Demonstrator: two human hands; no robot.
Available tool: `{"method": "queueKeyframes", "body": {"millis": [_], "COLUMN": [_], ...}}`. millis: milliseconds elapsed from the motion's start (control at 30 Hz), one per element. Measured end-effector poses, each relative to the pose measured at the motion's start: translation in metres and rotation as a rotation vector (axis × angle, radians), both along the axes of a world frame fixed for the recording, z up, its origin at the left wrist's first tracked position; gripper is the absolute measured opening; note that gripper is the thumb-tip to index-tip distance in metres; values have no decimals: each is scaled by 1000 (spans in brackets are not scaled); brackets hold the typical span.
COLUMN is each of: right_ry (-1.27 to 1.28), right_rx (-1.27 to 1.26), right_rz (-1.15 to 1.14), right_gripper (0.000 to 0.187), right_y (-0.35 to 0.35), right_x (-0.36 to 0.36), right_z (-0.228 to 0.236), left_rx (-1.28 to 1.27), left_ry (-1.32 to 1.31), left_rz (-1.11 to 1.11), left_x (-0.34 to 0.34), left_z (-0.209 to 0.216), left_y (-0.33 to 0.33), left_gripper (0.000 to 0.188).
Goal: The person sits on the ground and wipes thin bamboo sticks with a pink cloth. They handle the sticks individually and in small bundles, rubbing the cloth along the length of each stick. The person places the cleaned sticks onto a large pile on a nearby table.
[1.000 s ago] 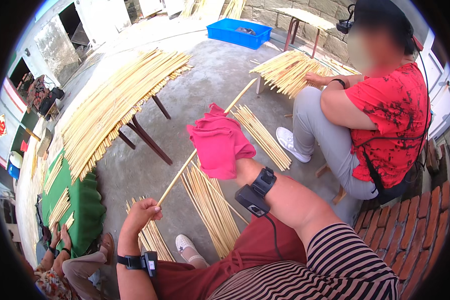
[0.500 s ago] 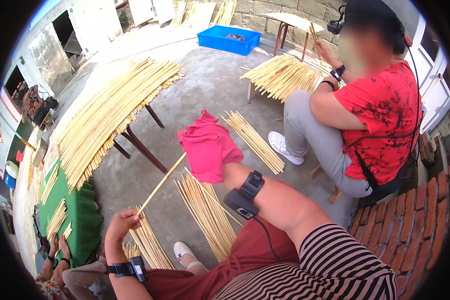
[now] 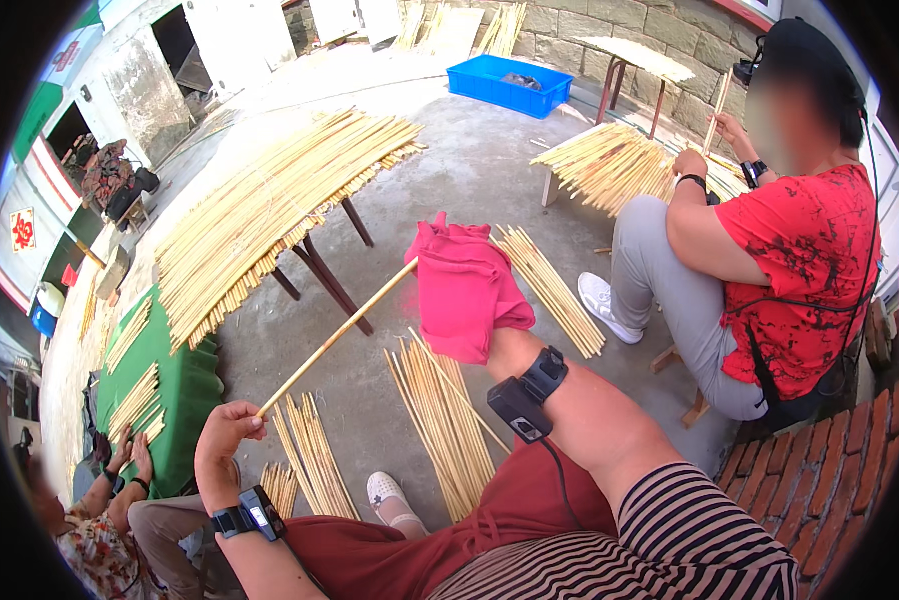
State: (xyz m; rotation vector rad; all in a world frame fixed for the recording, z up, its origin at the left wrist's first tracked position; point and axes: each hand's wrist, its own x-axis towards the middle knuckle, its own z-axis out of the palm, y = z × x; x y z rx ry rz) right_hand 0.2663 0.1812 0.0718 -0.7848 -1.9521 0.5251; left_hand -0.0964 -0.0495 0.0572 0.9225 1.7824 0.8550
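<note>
My left hand [image 3: 230, 432] pinches the near end of a long, thin, pale wooden stick [image 3: 338, 338]. The stick slants up and to the right. Its far end meets a bright pink cloth [image 3: 470, 288] that covers my right hand [image 3: 508, 350], so only the wrist side shows and the fingers are hidden. The cloth is bunched around that end of the stick. On the floor below lie loose bundles of similar sticks: one bundle [image 3: 440, 430] between my arms, another bundle [image 3: 315, 455] near my left hand, and a third bundle [image 3: 550, 290] beyond the cloth.
A low table [image 3: 317, 268] heaped with sticks stands ahead on the left. A green-covered surface [image 3: 175, 365] holds small bundles by another person's hands [image 3: 135, 460]. To the right, a person in red [image 3: 795, 260] sits beside more sticks [image 3: 610, 165]. Far back is a blue bin [image 3: 510, 88]; bricks [image 3: 820, 480] are at right.
The whole view has shifted, with the scene sliding rightward. My left hand sits lower along the picture, and more of the stick shows between it and the cloth.
</note>
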Motion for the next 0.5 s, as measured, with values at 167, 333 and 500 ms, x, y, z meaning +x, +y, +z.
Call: {"method": "queueKeyframes", "body": {"millis": [167,333,500], "right_ry": [-380,-167,75], "right_rx": [468,91,-355], "right_rz": [-354,-14,493], "right_gripper": [34,24,13], "right_y": [18,9,-69], "right_x": [24,14,-30], "right_z": [-11,-28,-21], "left_rx": [11,348,268], "left_ry": [-91,-176,28], "left_rz": [205,240,17], "left_x": [-10,32,129], "left_z": [9,8,-12], "left_y": [-17,24,86], "left_gripper": [8,8,7]}}
